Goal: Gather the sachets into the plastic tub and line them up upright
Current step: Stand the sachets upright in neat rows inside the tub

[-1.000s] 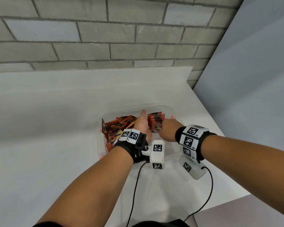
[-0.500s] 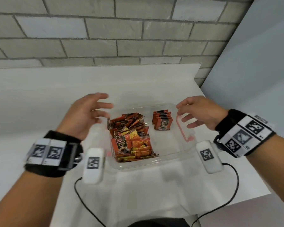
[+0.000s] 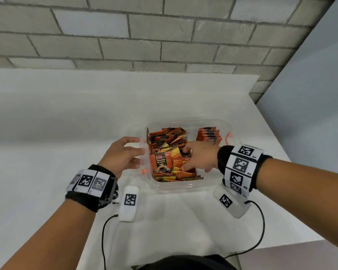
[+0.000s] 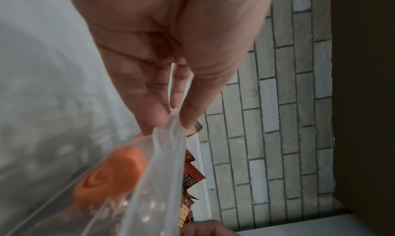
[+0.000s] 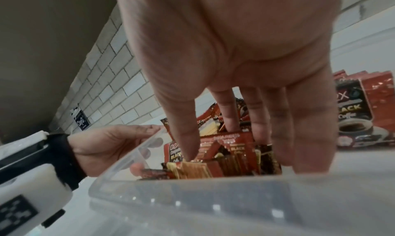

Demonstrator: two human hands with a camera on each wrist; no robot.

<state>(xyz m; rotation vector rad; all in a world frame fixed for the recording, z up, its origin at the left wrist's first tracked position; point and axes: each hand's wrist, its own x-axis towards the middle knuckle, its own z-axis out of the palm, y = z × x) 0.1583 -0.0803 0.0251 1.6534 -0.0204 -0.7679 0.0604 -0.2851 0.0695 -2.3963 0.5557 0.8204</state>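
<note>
A clear plastic tub [image 3: 176, 187] stands on the white table. Loose orange-and-black sachets [image 3: 164, 162] lie piled in its left half. A short row of upright sachets [image 3: 209, 136] stands at its back right, also in the right wrist view [image 5: 359, 114]. My left hand [image 3: 134, 151] pinches the tub's left rim [image 4: 169, 138] between thumb and fingers, just above an orange latch [image 4: 111, 175]. My right hand [image 3: 185, 158] reaches down into the loose pile [image 5: 224, 155]. Its fingers [image 5: 229, 121] are straight, with the tips touching the sachets.
The table [image 3: 66, 133] runs back to a grey brick wall [image 3: 164, 36] and ends at an edge on the right [image 3: 271, 133], beside a plain grey wall. Black cables [image 3: 261, 221] trail from the wrist cameras over the near table.
Both hands left the upright row and rose apart over the tub's sides. Now the left hand has taken the left rim and the right hand has dropped into the loose pile.
</note>
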